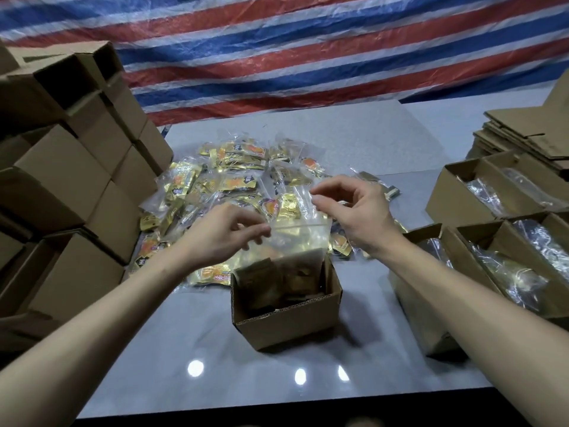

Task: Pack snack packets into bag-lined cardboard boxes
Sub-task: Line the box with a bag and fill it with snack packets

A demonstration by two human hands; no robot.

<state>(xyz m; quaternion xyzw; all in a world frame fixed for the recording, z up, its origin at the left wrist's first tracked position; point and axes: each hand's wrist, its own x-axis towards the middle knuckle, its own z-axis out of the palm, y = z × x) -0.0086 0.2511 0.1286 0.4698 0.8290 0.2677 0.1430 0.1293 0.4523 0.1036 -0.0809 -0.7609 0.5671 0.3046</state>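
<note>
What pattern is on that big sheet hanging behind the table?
Red, blue and white stripes on the sheet, seen in the head view.

Only the person's arms and hands are in view. The long bare left forearm (123,303) and the long bare right forearm (462,297) show uncovered skin along their whole visible length, from the lower edge of the view to the wrist. Both look broad near the camera and taper to narrow wrists under the wide lens. The bare left hand (228,232) and the bare right hand (357,211) have slender fingers, with knuckles and faint tendon lines marking their backs. The fingertips are blurred, so the nails cannot be made out.
</note>
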